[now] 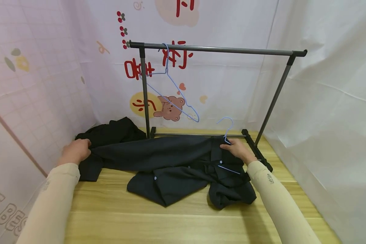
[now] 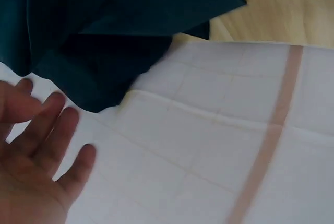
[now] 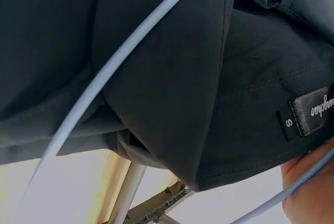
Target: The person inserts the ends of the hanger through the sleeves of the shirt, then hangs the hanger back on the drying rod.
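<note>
A dark button-up shirt [image 1: 170,152] lies across the table, one sleeve stretched to the left. At that sleeve's end is my left hand [image 1: 76,150]; in the left wrist view its fingers [image 2: 65,130] are spread, just below the dark cloth [image 2: 104,72]. My right hand [image 1: 239,149] grips the shirt at the collar, beside the hook of a light blue hanger [image 1: 230,123]. Part of the hanger is hidden inside the shirt. In the right wrist view, the hanger wire [image 3: 125,49] crosses in front of the collar and its label [image 3: 313,110].
Behind the shirt stands a grey garment rack [image 1: 219,49] with an unused blue hanger [image 1: 177,79] on its bar. A heap of black clothing [image 1: 113,130] lies at the back left. White printed sheets [image 1: 109,91] enclose the wooden table [image 1: 134,220].
</note>
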`<state>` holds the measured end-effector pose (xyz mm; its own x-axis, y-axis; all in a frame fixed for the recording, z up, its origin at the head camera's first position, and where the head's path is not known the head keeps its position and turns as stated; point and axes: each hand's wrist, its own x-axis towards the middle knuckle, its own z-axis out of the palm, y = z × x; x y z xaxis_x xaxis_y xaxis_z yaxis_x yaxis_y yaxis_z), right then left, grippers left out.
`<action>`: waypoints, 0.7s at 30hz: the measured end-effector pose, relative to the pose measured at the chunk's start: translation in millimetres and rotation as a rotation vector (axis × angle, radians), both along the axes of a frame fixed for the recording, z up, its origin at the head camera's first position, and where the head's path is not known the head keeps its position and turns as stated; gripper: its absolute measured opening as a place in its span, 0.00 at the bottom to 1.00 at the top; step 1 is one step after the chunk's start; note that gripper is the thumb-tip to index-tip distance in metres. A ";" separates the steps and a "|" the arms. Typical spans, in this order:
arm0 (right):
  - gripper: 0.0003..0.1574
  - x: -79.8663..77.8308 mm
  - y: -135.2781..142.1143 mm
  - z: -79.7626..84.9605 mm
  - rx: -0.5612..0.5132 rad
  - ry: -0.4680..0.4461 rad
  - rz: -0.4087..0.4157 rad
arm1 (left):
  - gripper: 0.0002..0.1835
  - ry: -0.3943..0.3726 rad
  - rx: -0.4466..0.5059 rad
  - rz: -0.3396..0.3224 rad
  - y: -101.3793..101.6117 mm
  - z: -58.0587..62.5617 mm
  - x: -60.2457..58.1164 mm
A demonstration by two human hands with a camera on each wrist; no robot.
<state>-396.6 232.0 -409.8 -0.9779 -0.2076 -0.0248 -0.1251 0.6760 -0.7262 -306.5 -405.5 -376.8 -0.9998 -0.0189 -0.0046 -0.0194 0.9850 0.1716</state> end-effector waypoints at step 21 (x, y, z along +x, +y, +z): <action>0.21 -3.4 -6.4 -3.7 0.020 0.069 0.008 | 0.29 0.128 0.069 -0.432 195.2 -33.6 -38.2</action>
